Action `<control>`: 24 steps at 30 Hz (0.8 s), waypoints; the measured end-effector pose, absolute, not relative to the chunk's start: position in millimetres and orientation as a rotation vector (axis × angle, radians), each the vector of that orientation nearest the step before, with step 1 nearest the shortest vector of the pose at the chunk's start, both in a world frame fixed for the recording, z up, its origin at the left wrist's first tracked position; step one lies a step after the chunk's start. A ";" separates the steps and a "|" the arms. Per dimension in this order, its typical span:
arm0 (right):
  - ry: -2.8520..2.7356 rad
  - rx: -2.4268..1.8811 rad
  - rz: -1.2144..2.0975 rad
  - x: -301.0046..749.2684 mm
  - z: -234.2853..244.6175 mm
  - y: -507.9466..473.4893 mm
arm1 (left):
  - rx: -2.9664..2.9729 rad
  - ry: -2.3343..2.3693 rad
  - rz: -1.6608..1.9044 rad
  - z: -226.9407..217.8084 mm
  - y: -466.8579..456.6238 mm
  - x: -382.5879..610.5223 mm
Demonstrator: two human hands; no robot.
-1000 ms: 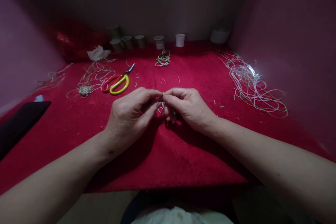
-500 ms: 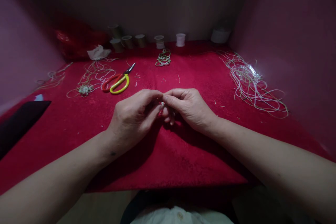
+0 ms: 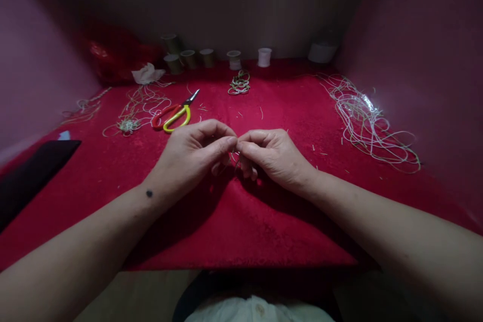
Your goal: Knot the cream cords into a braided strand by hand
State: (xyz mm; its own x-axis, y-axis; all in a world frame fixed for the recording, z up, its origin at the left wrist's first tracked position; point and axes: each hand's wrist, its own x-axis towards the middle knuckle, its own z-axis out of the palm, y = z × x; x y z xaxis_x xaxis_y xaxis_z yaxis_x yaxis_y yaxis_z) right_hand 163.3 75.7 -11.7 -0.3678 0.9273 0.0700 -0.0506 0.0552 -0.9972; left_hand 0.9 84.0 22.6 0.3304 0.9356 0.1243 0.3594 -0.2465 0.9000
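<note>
My left hand [image 3: 196, 148] and my right hand [image 3: 267, 151] meet fingertip to fingertip above the red cloth [image 3: 241, 231]. Both are closed in a pinch on thin cord [image 3: 234, 156], of which short pale and dark strands show just below the fingertips. The rest of the cord is hidden by the fingers. Beyond my left hand lie scissors [image 3: 177, 116] with one red and one yellow handle, blades pointing away. A small bundle of knotted green and white cord [image 3: 239, 83] rests farther back, past the fingertips.
Several thread spools [image 3: 234, 59] stand along the back wall. Tangled pale cords [image 3: 370, 121] lie at the right, others [image 3: 130, 123] at the left. A red plastic bag [image 3: 121, 55] sits back left, and a dark flat object [image 3: 41, 171] at the left edge. Cord snippets are scattered about.
My left hand has turned, and its thumb now presses at the fingertips beside my right hand's. Thin strands now show below the pinch. The view has shifted slightly.
</note>
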 end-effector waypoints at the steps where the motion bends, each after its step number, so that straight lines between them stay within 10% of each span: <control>1: -1.488 -0.927 1.443 163.4 -12.2 75.7 | 1.790 1.156 0.884 22.6 83.9 1.2; 24: -1.331 -1.004 1.393 160.2 -9.2 75.3 | 1.715 1.205 0.900 19.2 84.2 4.2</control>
